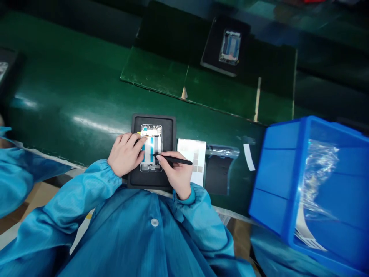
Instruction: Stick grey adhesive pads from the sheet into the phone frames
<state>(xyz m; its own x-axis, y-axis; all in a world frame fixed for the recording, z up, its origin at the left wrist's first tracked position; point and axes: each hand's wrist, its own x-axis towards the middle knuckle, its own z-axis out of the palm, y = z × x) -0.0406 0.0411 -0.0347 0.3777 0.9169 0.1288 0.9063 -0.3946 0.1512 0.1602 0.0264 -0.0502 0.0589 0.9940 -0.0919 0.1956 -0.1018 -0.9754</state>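
Opened phone (pixel 156 147) lying in a black tray (pixel 170 132) on the green surface (pixel 72 96), directly in front of the person, its inner parts facing up and blue strips running along its length. Left hand (pixel 123 154): fingers bent over the phone's left edge, the index fingertip at its upper half and the thumb lower down (whether they grip anything cannot be told). Right hand (pixel 178 175): fingers closed around a slim black tool (pixel 181 160), held slantwise like a pen, its tip at a blue strip near the middle of the phone (contact cannot be made out). Just right of the tray lies a white sheet (pixel 187 148) with grey squares, and beside it a clear bag (pixel 217 175) with a dark filling. Farther right are a white paper strip (pixel 249 157) and a blue bin (pixel 272 169) containing crumpled clear plastic (pixel 318 181). Beyond, on a green board (pixel 161 65), a second tray (pixel 211 52) bears another phone (pixel 230 47). At the left margin appears a co-worker's blue sleeve (pixel 13 173) (only partly in view).
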